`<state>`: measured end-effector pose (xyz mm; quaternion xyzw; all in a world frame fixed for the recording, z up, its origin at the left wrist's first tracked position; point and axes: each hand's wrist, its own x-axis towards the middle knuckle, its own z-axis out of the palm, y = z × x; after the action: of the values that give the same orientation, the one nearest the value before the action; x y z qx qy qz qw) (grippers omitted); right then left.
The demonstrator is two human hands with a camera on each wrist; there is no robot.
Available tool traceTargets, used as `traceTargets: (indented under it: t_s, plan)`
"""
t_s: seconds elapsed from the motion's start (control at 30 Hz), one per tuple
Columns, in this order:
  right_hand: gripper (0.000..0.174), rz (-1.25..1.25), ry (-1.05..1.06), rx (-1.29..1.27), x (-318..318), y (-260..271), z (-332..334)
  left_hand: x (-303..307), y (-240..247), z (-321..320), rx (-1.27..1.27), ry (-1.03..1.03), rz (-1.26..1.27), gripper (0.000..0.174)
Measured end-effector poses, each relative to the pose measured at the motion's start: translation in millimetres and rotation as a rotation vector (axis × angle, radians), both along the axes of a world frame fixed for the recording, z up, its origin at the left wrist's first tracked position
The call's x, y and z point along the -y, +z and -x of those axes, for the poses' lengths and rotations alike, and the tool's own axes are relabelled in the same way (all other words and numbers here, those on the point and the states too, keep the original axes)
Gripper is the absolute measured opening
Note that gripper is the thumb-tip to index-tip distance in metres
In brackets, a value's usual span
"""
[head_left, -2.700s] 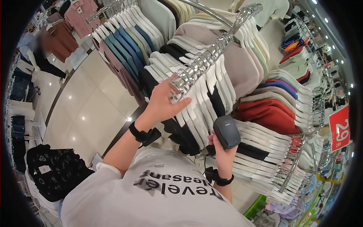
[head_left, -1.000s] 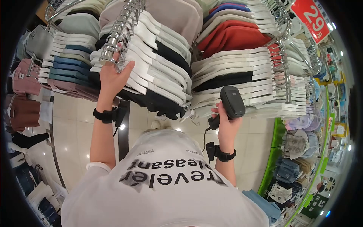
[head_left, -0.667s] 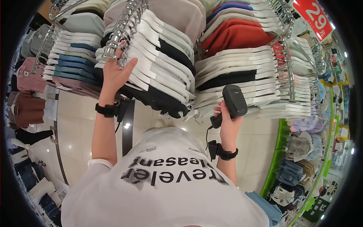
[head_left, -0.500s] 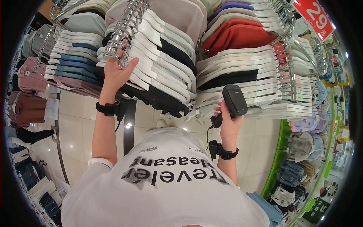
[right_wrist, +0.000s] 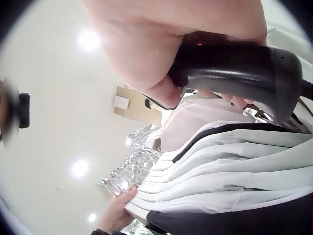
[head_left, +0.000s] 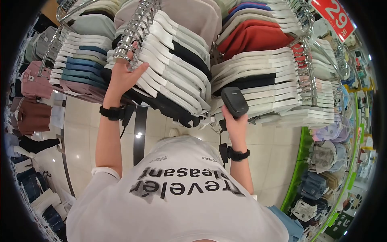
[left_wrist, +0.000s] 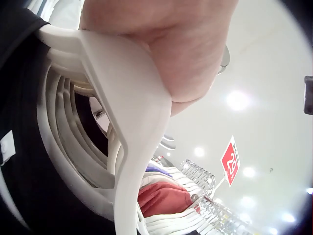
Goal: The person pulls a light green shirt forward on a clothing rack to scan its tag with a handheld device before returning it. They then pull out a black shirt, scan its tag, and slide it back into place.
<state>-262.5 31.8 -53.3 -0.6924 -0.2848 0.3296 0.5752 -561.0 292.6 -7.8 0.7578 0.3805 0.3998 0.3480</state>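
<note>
In the head view my left hand is at the near end of a metal rail, its fingers curled among the chrome hooks and its thumb apart. The left wrist view shows that hand against the top of a white hanger; its fingertips are hidden. My right hand grips a black handheld scanner, head upward, before the right-hand row of white garments. In the right wrist view its fingers wrap round the dark handle. White and black garments hang beside my left hand.
Red garments hang at the upper right, near a red sign reading 29. Blue and green garments hang on the left. A green-edged display stands at the right, with tiled floor between.
My right hand has moved the scanner left, slightly upward, towards the gap between the rows. My left hand keeps its place at the rail. Since the earliest frame the view has turned.
</note>
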Motion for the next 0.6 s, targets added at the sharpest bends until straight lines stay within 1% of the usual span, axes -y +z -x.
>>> traceTargets:
  t_s: [0.07,0.13,0.2,0.23,0.27,0.3,0.33,0.4,0.43,0.47,0.53,0.6]
  plan:
    - [0.018,-0.028,-0.024,0.006,-10,-7,0,-3,-2,3,-0.01,-0.024,-0.017,0.071]
    - [0.022,-0.077,-0.02,0.066,-20,-20,-3,-5,-3,5,-0.039,-0.027,-0.045,0.07]
    - [0.025,-0.112,-0.005,0.028,-30,-27,-7,-6,-2,7,-0.09,-0.007,-0.107,0.068]
    - [0.025,-0.122,0.011,-0.013,-35,-26,-6,-5,0,8,-0.154,0.025,-0.077,0.066]
    - [0.025,-0.133,0.028,-0.053,-40,-25,-5,-4,2,8,-0.154,0.021,-0.079,0.066]
    - [0.028,-0.163,0.072,-0.072,-44,-21,-3,-1,5,7,-0.15,0.035,-0.04,0.065]
    - [0.028,-0.165,0.068,-0.073,-48,-25,-1,1,7,6,-0.146,0.049,0.0,0.064]
    - [0.03,-0.194,0.215,-0.097,-55,-38,4,0,7,7,-0.131,0.024,0.009,0.065]
    - [0.031,-0.174,0.255,-0.076,-57,-44,10,-1,7,8,-0.114,0.002,0.019,0.066]
    - [0.033,-0.171,0.288,-0.113,-59,-50,19,-3,6,8,-0.112,-0.002,0.014,0.066]
    - [0.032,-0.246,0.373,-0.138,-57,-54,39,-9,-1,12,-0.158,-0.02,-0.121,0.068]
    - [0.033,-0.175,0.41,-0.159,-48,-56,55,-15,-8,17,-0.167,-0.017,-0.101,0.07]
